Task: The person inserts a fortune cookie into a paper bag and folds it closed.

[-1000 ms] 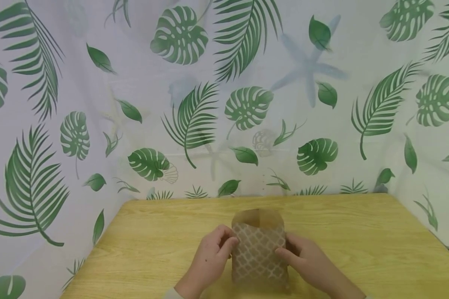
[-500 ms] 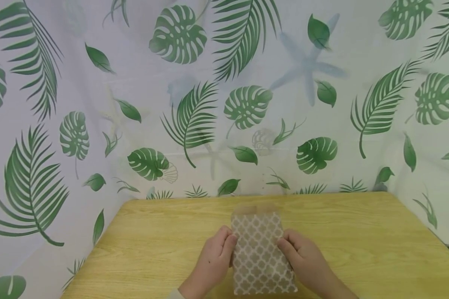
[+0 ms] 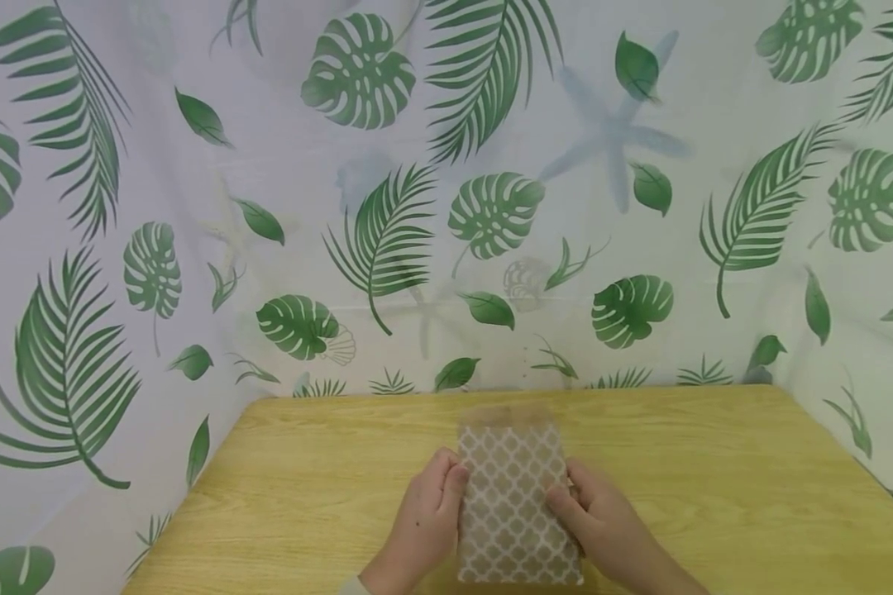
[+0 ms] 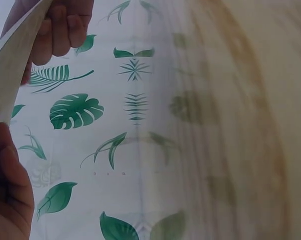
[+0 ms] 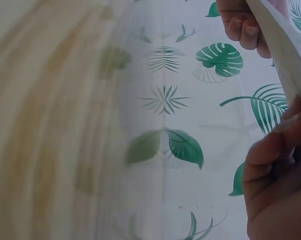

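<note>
A brown paper bag (image 3: 517, 512) with a white lattice pattern is held up over the table in the head view, its plain brown top edge toward the back. On its left edge my left hand (image 3: 432, 508) grips with the thumb in front and the fingers behind. My right hand (image 3: 603, 516) pinches the opposite edge, thumb lying on the patterned face. Both wrist views catch the bag edge-on: its pale side (image 4: 13, 60) slants between the hands in the left one, and the bag (image 5: 283, 47) appears at the upper right in the other. Most fingertips behind the bag are hidden in the head view.
A wood-grain table (image 3: 327, 463) spreads under the hands. Behind it and along both sides hangs a white curtain (image 3: 432, 99) printed with green leaves, meeting the table's back edge.
Over the last second the bag has tipped so its patterned face shows in full and its mouth no longer gapes toward the camera. Both hands keep their grip at the sides.
</note>
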The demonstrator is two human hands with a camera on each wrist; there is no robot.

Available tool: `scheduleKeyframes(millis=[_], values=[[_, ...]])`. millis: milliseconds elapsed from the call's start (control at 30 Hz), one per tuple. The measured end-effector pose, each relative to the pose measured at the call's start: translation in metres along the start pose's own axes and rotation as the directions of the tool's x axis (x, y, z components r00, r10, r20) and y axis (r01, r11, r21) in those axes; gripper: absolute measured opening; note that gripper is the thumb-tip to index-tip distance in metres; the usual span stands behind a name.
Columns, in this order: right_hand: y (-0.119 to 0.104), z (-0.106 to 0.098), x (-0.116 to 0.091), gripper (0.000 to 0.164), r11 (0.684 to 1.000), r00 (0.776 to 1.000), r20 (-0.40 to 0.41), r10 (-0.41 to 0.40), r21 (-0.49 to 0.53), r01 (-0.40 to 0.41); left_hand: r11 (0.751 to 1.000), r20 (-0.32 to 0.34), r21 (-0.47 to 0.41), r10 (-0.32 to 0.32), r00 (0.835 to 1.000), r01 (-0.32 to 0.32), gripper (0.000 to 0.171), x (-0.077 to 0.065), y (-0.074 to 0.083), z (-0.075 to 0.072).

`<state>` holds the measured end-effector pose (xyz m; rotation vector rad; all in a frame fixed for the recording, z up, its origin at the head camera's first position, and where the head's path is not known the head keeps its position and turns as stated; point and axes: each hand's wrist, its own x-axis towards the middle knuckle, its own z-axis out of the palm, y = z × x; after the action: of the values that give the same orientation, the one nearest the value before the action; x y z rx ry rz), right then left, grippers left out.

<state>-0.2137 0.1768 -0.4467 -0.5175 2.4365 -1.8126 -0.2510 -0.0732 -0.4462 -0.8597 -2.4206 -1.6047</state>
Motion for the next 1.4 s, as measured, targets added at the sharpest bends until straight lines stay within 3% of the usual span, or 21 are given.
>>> scheduleKeyframes(millis=[100, 333, 433, 600, 767, 900, 1067, 1233, 1400], values=[[0.002, 0.002, 0.0, 0.034, 1.0, 0.998, 0.066, 0.019, 0.005, -0.019, 1.0, -0.049, 0.016, 0.001, 0.999, 0.0, 0.029, 0.001, 0.0, 0.0], [0.004, 0.005, 0.001, 0.022, 0.998, 0.998, 0.053, -0.026, -0.055, 0.029, 0.999, -0.149, 0.015, -0.042, 0.988, 0.044, 0.029, 0.002, -0.001, 0.0], [0.007, 0.003, 0.002, 0.024, 0.999, 0.995, 0.1, -0.003, -0.041, 0.008, 0.999, -0.181, 0.02, -0.044, 0.983, 0.049, 0.029, 0.002, -0.002, 0.0], [0.01, -0.001, 0.003, 0.045, 1.0, 0.979, 0.202, 0.016, 0.014, -0.019, 0.998, -0.193, 0.033, -0.039, 0.98, 0.046, 0.027, 0.002, -0.004, 0.0], [0.01, 0.0, 0.001, 0.04, 1.0, 0.98, 0.198, -0.025, -0.006, 0.027, 0.998, -0.192, 0.05, -0.018, 0.981, 0.028, 0.027, 0.001, -0.005, 0.0], [0.008, -0.001, 0.0, 0.038, 1.0, 0.991, 0.136, -0.003, 0.01, 0.002, 0.998, -0.156, 0.059, -0.028, 0.987, 0.037, 0.03, 0.001, -0.004, -0.001], [0.002, -0.004, -0.002, 0.038, 1.0, 1.0, -0.024, -0.001, -0.002, 0.001, 0.995, -0.067, 0.104, 0.004, 0.998, 0.003, 0.032, 0.0, 0.0, 0.0], [0.0, -0.006, -0.001, 0.03, 1.0, 0.986, -0.168, 0.005, -0.02, -0.009, 0.992, -0.018, 0.127, 0.017, 1.0, -0.014, 0.032, -0.002, 0.003, 0.001], [0.001, -0.01, 0.0, 0.037, 0.993, 0.96, -0.279, 0.019, -0.11, -0.052, 0.986, -0.015, 0.166, 0.019, 1.0, -0.016, 0.032, -0.002, 0.004, 0.001]])
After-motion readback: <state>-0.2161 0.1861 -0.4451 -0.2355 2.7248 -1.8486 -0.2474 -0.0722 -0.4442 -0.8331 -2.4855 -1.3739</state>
